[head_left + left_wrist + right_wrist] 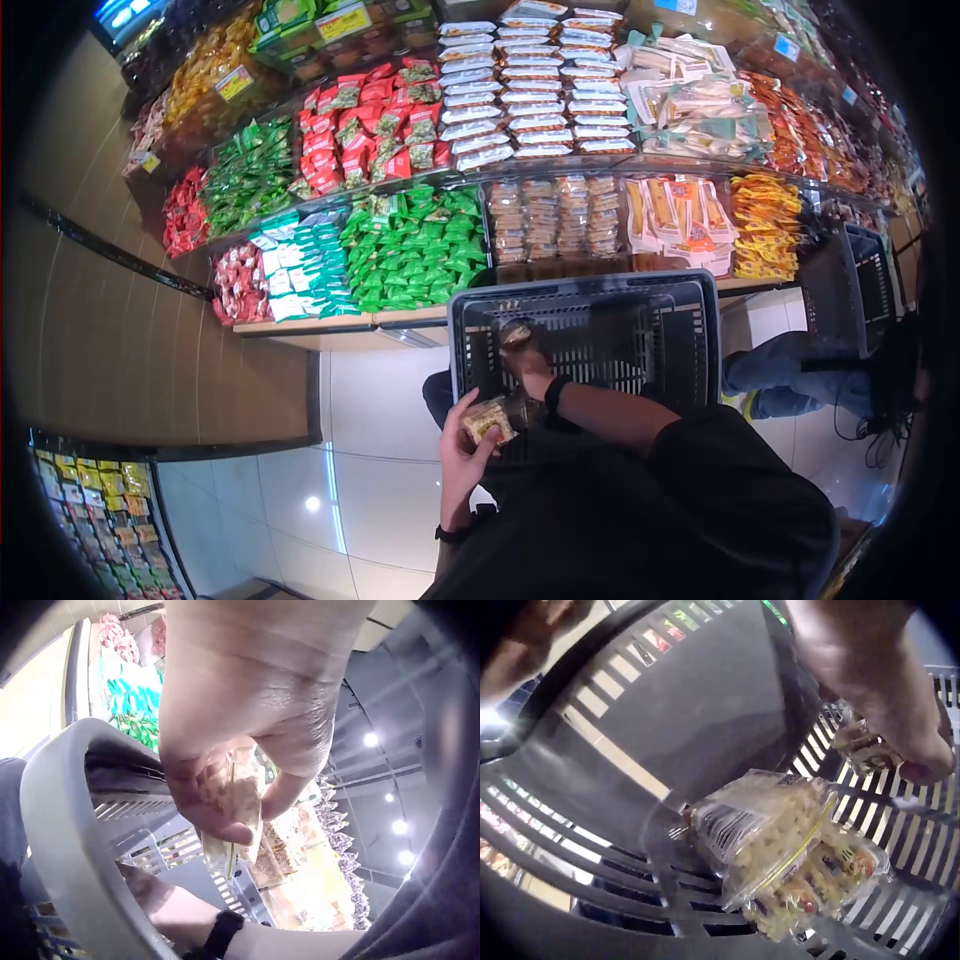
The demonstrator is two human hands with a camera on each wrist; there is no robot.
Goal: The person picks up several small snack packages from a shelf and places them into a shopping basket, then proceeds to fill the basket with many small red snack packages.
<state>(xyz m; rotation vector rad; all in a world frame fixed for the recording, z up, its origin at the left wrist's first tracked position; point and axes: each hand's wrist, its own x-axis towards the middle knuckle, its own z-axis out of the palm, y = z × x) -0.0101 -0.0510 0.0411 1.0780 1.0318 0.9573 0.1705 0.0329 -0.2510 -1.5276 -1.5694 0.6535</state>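
Observation:
My left hand (462,450) grips a clear-wrapped, pale, crumbly snack cake (488,422) between thumb and fingers, just outside the near left corner of the grey shopping basket (585,283). The left wrist view shows the same cake (234,799) pinched in its see-through wrapper. Inside the basket, my right hand (889,686) holds a browner wrapped snack (862,746) low over the slotted bottom. More clear snack packets (769,825) lie together in a corner of the basket, one with a barcode label uppermost.
Shelves beyond the basket hold green packets (415,250), red packets (370,125) and stacked wrapped snacks (555,215). At the right stands another person's leg (800,370), beside a second dark basket (845,285). A wooden panel (150,330) rises on the left.

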